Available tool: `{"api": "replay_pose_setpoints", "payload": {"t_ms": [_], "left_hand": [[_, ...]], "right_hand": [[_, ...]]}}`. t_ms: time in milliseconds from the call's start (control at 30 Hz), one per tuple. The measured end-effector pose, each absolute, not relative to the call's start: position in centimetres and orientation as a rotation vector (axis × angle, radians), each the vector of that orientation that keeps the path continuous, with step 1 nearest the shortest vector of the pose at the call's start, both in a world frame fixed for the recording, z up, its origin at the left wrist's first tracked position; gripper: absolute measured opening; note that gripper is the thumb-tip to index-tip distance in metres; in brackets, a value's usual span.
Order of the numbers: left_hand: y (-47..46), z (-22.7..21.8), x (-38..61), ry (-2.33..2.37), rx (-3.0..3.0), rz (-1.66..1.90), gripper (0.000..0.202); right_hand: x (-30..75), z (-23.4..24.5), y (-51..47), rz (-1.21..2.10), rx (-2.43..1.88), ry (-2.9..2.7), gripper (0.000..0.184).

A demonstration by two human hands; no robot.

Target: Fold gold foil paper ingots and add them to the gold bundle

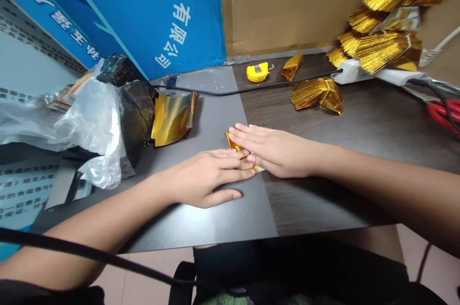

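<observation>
We're resting left hand (212, 175) and right hand (278, 152) flat, both touching the gold strip (232, 142) that's slanting far left to near right.

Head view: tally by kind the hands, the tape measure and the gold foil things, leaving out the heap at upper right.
Hands: 2 (left hand, right hand)
Yellow tape measure: 1
Curved gold sheet stack: 1
Fanned gold bundle: 1
Small folded gold packet: 1
Gold foil piece under the hands: 1
Total: 7

Sheet (232, 143) under right hand (276, 150)
</observation>
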State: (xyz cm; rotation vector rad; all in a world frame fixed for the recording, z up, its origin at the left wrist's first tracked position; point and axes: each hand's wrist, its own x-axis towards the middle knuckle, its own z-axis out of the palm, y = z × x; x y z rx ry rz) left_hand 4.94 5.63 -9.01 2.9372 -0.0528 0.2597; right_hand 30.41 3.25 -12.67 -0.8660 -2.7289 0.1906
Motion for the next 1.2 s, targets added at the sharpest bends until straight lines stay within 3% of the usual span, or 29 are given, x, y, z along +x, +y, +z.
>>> {"api": "replay_pose_setpoints", "payload": {"t_ms": [200, 433, 800, 1200], "left_hand": [[6.0, -8.4, 4.8, -0.066, 2.839, 0.289, 0.032], [6.2, -8.6, 4.8, -0.094, 2.859, 0.338, 0.034], [7.5, -8.9, 4.6, -0.026, 2.927, 0.528, 0.021], [9.7, -9.7, 4.5, 0.470, 3.090, 0.635, 0.030]], "right_hand": [[30.3, -11.9, 3.0, 0.295, -0.894, -2.761, 0.099], [29.8, -12.2, 2.9, 0.332, -1.020, -2.681, 0.083], [29.1, -10.7, 3.4, 0.641, -1.331, -2.542, 0.111], [28.8, -10.4, 3.4, 0.648, -1.416, -2.577, 0.113]]}}
